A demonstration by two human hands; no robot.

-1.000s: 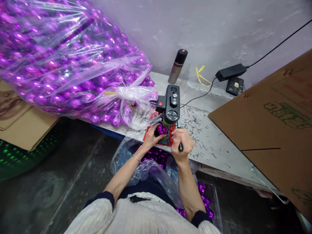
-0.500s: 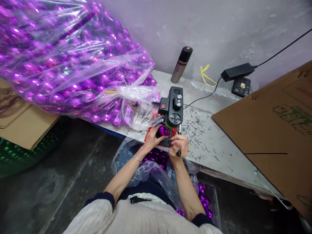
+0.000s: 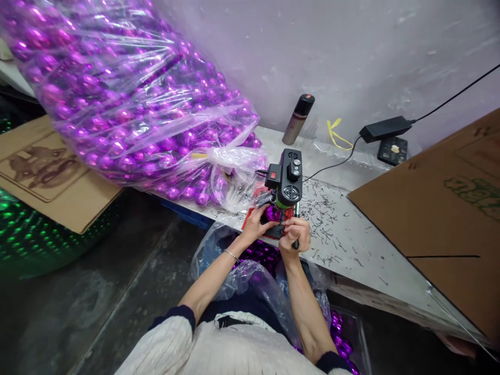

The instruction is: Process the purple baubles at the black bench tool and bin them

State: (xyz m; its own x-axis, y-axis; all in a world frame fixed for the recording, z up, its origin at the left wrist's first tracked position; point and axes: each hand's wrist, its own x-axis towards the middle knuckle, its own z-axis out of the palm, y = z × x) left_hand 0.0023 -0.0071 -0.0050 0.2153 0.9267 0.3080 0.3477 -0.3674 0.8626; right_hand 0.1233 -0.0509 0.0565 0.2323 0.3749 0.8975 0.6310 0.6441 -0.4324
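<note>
A shiny purple ball (image 3: 273, 213) sits under the head of a small black bench press (image 3: 291, 174) with a red base. Thumb and fingers of my left hand (image 3: 256, 225) close around the ball's near left side. My right hand (image 3: 295, 235) is wrapped round the press's lever handle (image 3: 296, 244), its black end showing below the fist. Right below both hands, an open clear plastic bag (image 3: 219, 245) holds many purple balls (image 3: 260, 255).
A large tied bag of purple balls (image 3: 156, 120) fills the left. Short dark bits litter the white table (image 3: 363, 260). Behind stand a spray can (image 3: 298, 119) and a black power adapter (image 3: 386, 128). A cardboard box (image 3: 437, 208) leans at right; flat cardboard (image 3: 58, 172) lies left.
The view has shifted, so everything appears slightly farther right and lower. Both hands keep their places on the ball and the lever.
</note>
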